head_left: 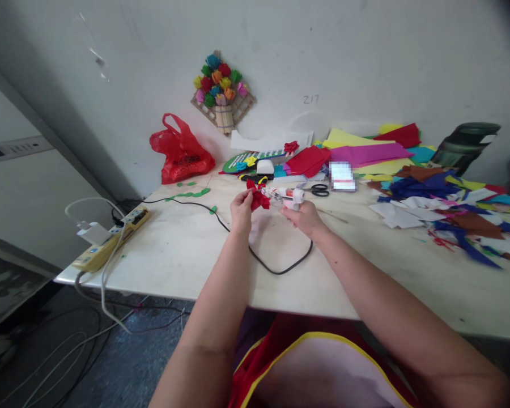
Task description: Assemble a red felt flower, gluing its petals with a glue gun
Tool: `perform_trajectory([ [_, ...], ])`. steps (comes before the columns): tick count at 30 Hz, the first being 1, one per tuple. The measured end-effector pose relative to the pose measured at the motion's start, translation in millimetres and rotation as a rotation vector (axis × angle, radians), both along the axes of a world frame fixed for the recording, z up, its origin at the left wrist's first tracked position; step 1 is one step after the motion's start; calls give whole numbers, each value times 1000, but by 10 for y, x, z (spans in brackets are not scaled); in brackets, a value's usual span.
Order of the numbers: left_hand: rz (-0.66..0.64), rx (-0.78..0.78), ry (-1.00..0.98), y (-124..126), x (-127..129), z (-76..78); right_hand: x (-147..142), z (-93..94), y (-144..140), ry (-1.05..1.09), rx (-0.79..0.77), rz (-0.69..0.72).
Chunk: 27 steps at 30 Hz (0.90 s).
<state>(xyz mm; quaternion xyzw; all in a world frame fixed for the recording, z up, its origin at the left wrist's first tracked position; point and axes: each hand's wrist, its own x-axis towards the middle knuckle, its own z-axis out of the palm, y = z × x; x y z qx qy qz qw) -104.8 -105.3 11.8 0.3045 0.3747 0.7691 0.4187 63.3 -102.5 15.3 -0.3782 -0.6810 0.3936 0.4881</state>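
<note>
Table [187, 255] fills most of my view, a pale worktop pushed against a white wall, and I read the job from how things lie on it. On the far right sits the biggest heap: coloured paper sheets [365, 152] stacked flat, with a wide spill of paper scraps [446, 212] in front, which tells me plenty of cutting is already done. A red plastic bag [181, 152] slumps at the back left, and a wall decoration of paper flowers [221, 90] hangs above it, apparently a finished sample. A power strip [113, 238] lies at the left edge, and a black cable [276, 266] loops across the middle, passing under my hands towards the tool I hold. Black scissors [320, 190] rest just behind my right hand, untouched. A few green paper leaves [187, 194] lie loose near the bag, not yet attached to anything.

My left hand [241, 211] is closed, its fingers pinched around a red paper flower [259, 198] held up just above the tabletop, near the centre of the work area. My right hand [306, 218] is wrapped shut on a white glue gun [289, 195], whose tip points at the flower and seems to touch it, though I cannot be sure.

I judge the flower formed and now being glued; leaves and any mounting look left to do.
</note>
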Motion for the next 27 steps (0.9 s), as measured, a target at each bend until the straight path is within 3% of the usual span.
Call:
perform_trajectory([
  [7, 44, 26, 1, 5, -56, -10, 52, -22, 53, 220, -96, -31],
  [12, 130, 56, -25, 0, -160, 44, 85, -56, 120, 214, -128, -91],
  [17, 281, 156, -54, -33, -292, 113, 123, -97, 190, -88, -83, -264],
  [21, 294, 177, -69, -64, -338, 151, 107, -81, 217, -475, 60, -404],
  [27, 184, 170, -45, -107, -255, 190, -98, -149, 269, -649, 137, -115],
])
